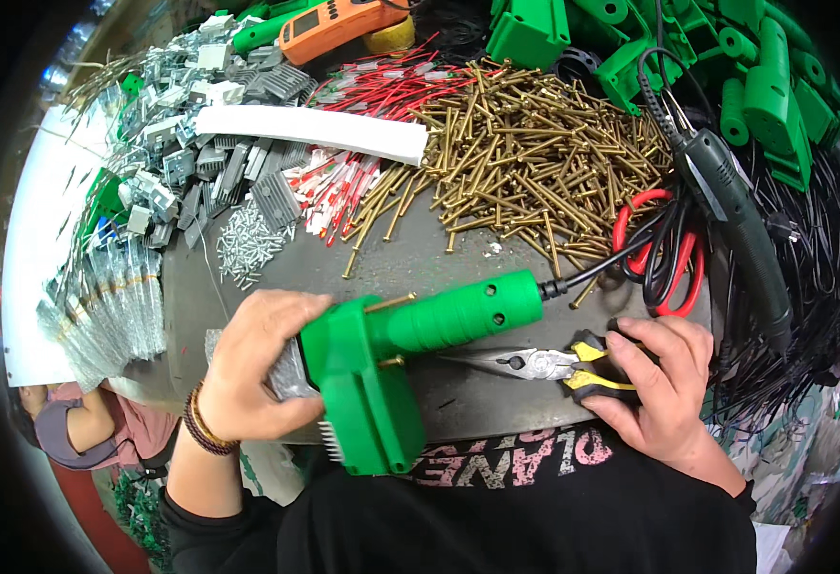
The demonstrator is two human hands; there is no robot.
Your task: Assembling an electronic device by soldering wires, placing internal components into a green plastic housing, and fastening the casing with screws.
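My left hand [265, 368] grips the head of a green corded hand tool [444, 314] with a ribbed handle. The tool lies across my front, its handle pointing right and its black cord leaving the handle's end. Two long brass screws [391, 302] stick out of its head, and a row of metal teeth shows along the lower left edge. A grey metal part [292, 373] shows beside my left palm. With my right hand [664, 383] I hold needle-nose pliers [534, 364] by their yellow and black handles. Their jaws point left, toward the green tool.
A heap of long brass screws [534, 163] covers the far middle. Small silver screws [250, 244], grey metal parts [238, 172] and red wires [338, 187] lie left of it. A black soldering iron [730, 201], red-handled scissors [683, 277] and green housings [774, 96] are right. Another person [90, 426] sits lower left.
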